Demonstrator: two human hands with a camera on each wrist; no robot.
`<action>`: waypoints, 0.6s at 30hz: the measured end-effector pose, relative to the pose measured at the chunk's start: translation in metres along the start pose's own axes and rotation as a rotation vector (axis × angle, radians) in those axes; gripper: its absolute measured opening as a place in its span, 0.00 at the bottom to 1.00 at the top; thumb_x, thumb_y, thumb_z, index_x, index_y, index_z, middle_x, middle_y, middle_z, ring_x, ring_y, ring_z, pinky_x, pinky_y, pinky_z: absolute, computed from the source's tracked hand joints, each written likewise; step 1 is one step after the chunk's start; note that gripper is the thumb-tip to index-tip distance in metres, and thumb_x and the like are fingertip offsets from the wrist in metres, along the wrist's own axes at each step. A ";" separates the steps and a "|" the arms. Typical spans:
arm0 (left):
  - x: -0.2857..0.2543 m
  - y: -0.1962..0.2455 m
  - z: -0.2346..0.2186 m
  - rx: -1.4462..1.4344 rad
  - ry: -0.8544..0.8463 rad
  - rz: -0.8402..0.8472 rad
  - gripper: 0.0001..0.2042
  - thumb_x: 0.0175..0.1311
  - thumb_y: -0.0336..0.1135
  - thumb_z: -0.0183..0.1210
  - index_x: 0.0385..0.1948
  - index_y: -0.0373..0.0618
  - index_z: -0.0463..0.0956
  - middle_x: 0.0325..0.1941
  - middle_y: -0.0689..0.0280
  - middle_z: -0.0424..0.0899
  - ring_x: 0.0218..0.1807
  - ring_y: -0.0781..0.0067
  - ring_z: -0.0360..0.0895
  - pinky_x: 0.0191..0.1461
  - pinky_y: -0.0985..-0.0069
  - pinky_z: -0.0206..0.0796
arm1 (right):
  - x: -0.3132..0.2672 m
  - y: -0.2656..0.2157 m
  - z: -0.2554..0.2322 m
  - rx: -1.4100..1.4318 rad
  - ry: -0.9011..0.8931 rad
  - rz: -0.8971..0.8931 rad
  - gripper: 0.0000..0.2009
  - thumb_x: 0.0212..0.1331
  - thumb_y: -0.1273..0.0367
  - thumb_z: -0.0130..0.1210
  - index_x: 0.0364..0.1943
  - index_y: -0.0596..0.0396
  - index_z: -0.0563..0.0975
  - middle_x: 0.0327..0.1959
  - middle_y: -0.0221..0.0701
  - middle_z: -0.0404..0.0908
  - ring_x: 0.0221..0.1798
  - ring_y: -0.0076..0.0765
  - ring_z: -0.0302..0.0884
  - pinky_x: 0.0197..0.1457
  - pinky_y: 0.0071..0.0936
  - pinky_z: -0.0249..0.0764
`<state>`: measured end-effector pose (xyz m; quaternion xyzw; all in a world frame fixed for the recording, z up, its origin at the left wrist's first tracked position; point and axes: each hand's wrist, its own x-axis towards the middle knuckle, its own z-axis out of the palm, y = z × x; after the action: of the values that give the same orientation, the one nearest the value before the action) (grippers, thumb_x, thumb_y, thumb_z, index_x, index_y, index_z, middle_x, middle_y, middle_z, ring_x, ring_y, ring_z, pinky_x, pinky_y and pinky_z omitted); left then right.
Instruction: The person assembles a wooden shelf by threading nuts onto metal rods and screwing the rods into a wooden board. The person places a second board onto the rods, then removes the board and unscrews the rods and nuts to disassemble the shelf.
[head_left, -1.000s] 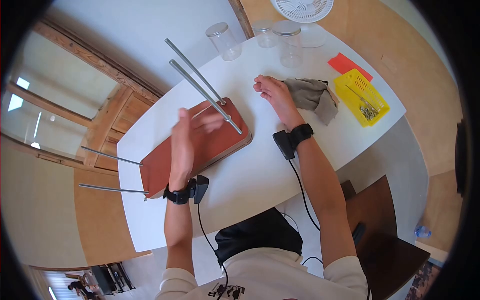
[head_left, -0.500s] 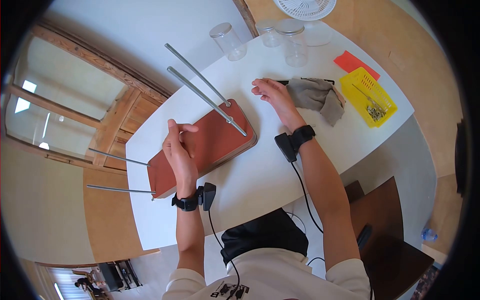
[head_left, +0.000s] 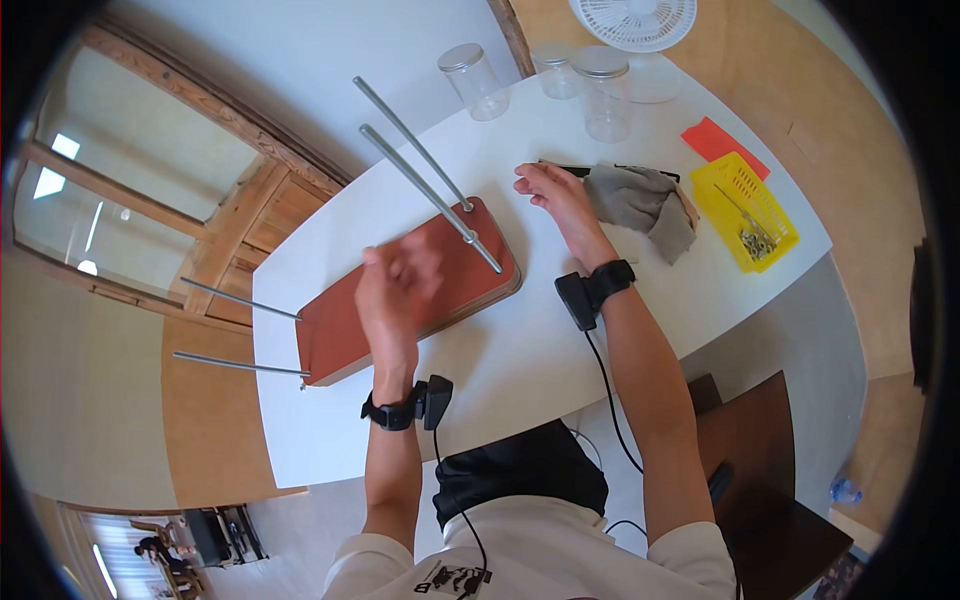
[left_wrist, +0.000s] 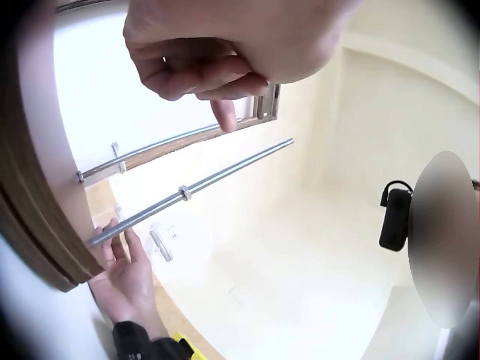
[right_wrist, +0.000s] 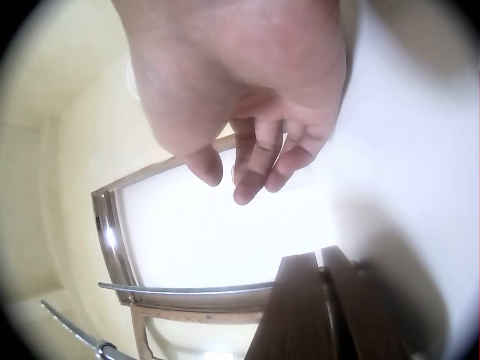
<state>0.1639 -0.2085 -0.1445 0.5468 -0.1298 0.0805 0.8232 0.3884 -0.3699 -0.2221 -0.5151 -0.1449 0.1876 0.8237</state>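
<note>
A red-brown board (head_left: 340,310) with layered edges lies on the white table. Two metal rods (head_left: 412,143) rise from its right end and two more metal rods (head_left: 240,364) from its left end. A nut (left_wrist: 185,193) sits partway along one rod at the right end. Over the middle of the board is my left hand (head_left: 390,305), blurred, with its fingers loosely bent and nothing in them. My right hand (head_left: 560,205) stays by the table top between the board and a crumpled grey cloth (head_left: 640,205), fingers relaxed and holding nothing.
A yellow basket (head_left: 720,215) with small metal parts stands at the right, beside a red sheet (head_left: 725,145). Several clear jars (head_left: 605,100) with metal lids are at the back. A brown chair (head_left: 750,450) stands at the near right edge.
My left hand swings back off the board's middle, then returns over it. The right hand keeps nearly the same place by the cloth. The whole view shifts slightly.
</note>
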 end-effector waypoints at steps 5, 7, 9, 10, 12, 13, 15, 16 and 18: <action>0.040 0.005 0.055 0.392 0.400 0.051 0.36 0.80 0.65 0.34 0.60 0.37 0.75 0.48 0.53 0.89 0.55 0.60 0.84 0.61 0.68 0.66 | 0.003 0.006 -0.002 0.037 0.026 0.007 0.13 0.67 0.56 0.62 0.44 0.50 0.84 0.41 0.25 0.87 0.47 0.21 0.80 0.54 0.23 0.69; 0.031 0.017 0.037 0.487 0.517 -0.077 0.35 0.80 0.64 0.35 0.58 0.37 0.76 0.40 0.58 0.87 0.46 0.68 0.83 0.51 0.72 0.67 | 0.003 0.006 -0.003 0.032 0.024 0.000 0.13 0.67 0.56 0.62 0.44 0.50 0.84 0.41 0.25 0.87 0.48 0.20 0.80 0.54 0.23 0.69; 0.017 0.022 0.006 0.566 0.558 -0.071 0.33 0.81 0.64 0.37 0.52 0.38 0.78 0.29 0.67 0.79 0.34 0.78 0.74 0.37 0.77 0.62 | 0.002 0.005 -0.003 0.028 0.026 -0.002 0.13 0.67 0.56 0.62 0.44 0.50 0.84 0.41 0.25 0.87 0.48 0.20 0.80 0.54 0.23 0.69; 0.014 0.024 -0.001 0.624 0.542 -0.075 0.33 0.82 0.61 0.35 0.50 0.36 0.79 0.28 0.66 0.79 0.32 0.78 0.75 0.35 0.77 0.63 | 0.002 0.005 -0.004 0.026 0.028 -0.006 0.13 0.67 0.57 0.62 0.45 0.50 0.84 0.41 0.25 0.87 0.48 0.20 0.80 0.54 0.23 0.69; 0.022 0.014 0.013 0.603 0.609 0.016 0.34 0.83 0.59 0.33 0.50 0.34 0.80 0.26 0.65 0.78 0.29 0.77 0.75 0.33 0.77 0.64 | 0.001 0.006 -0.002 0.021 0.019 0.001 0.13 0.68 0.57 0.62 0.45 0.50 0.84 0.41 0.25 0.87 0.48 0.21 0.80 0.54 0.23 0.69; 0.033 0.006 0.033 0.602 0.616 0.019 0.34 0.83 0.59 0.33 0.50 0.34 0.80 0.26 0.65 0.78 0.29 0.77 0.75 0.33 0.77 0.64 | 0.001 0.006 -0.002 0.018 0.028 0.005 0.13 0.68 0.57 0.62 0.45 0.50 0.84 0.41 0.25 0.87 0.48 0.20 0.80 0.54 0.23 0.69; 0.047 -0.003 0.059 0.461 0.558 0.193 0.34 0.80 0.65 0.36 0.50 0.39 0.79 0.29 0.71 0.72 0.30 0.83 0.65 0.32 0.80 0.56 | 0.002 0.008 -0.001 0.014 0.034 0.009 0.13 0.67 0.57 0.62 0.45 0.50 0.84 0.40 0.25 0.87 0.47 0.20 0.80 0.54 0.23 0.69; 0.048 0.000 0.060 0.461 0.561 0.196 0.34 0.80 0.65 0.36 0.50 0.39 0.79 0.29 0.71 0.72 0.30 0.83 0.65 0.32 0.80 0.56 | 0.002 0.008 -0.001 0.021 0.031 0.004 0.13 0.68 0.57 0.62 0.45 0.50 0.84 0.40 0.25 0.87 0.47 0.20 0.80 0.53 0.23 0.69; 0.051 0.006 0.059 0.444 0.449 0.084 0.36 0.80 0.66 0.35 0.51 0.39 0.80 0.24 0.73 0.68 0.27 0.83 0.63 0.31 0.81 0.53 | 0.003 0.008 -0.002 0.030 0.035 -0.008 0.13 0.68 0.57 0.62 0.45 0.50 0.84 0.40 0.25 0.87 0.47 0.20 0.80 0.53 0.23 0.69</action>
<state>0.2032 -0.2610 -0.1018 0.6760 0.0535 0.2597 0.6876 0.3909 -0.3672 -0.2299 -0.5054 -0.1295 0.1772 0.8345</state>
